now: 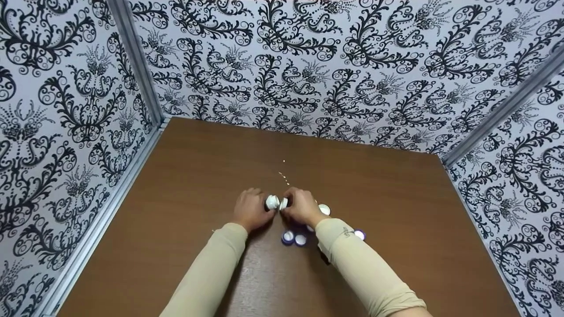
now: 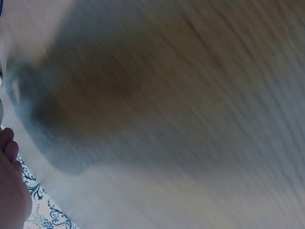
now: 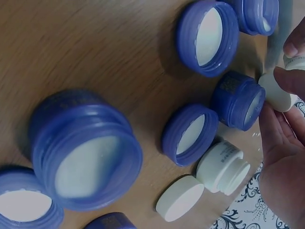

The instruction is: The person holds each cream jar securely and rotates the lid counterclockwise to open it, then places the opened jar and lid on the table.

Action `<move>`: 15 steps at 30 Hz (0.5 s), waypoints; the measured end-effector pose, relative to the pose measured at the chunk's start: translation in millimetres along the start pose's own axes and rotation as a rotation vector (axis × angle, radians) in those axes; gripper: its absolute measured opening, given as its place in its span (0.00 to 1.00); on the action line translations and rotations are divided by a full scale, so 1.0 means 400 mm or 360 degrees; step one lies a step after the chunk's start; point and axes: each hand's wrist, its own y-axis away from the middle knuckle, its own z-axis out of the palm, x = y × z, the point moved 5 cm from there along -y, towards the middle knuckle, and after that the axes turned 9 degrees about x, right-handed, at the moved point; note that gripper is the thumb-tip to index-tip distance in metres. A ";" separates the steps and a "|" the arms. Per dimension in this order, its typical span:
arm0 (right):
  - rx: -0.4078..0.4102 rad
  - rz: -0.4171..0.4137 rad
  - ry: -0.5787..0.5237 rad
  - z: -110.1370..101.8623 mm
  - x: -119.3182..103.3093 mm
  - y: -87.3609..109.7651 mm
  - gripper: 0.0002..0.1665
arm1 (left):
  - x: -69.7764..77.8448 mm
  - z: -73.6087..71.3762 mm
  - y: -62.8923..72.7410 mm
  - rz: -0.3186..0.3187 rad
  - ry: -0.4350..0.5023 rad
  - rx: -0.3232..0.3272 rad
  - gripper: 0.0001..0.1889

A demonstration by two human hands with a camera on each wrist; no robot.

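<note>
In the head view my left hand (image 1: pixel 252 210) grips a small white jar (image 1: pixel 272 202) upright above the table. Beside it, my right hand (image 1: pixel 303 207) pinches a round white lid (image 1: pixel 283 204), tilted on edge and a narrow gap from the jar's mouth. The right wrist view shows this lid (image 3: pixel 276 91) between thumb and fingers of the right hand (image 3: pixel 286 164), close to the white jar (image 3: pixel 296 63) at the right edge. Only part of the left hand (image 2: pixel 12 186) enters the left wrist view; the jar there is mostly cut off.
By the right hand stand several open blue jars (image 3: pixel 90 157) with blue lids (image 3: pixel 189 136) lying inside up. Another open white jar (image 3: pixel 221 167) has a white lid (image 3: pixel 180 198) beside it. Small white specks (image 1: pixel 285 178) dot the brown table (image 1: pixel 211 163). Patterned walls (image 1: pixel 308 79) enclose it.
</note>
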 end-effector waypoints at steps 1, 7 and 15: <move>0.0009 -0.0001 -0.0015 0.000 0.000 0.000 0.23 | 0.000 0.000 0.000 -0.0004 0.0003 -0.0004 0.19; 0.0058 0.0003 -0.0055 -0.005 -0.004 0.003 0.22 | -0.004 0.001 -0.001 -0.0021 0.0003 -0.0021 0.19; 0.0057 0.0055 -0.0016 -0.002 -0.004 0.005 0.22 | -0.007 0.004 0.001 -0.0003 -0.0013 -0.0010 0.19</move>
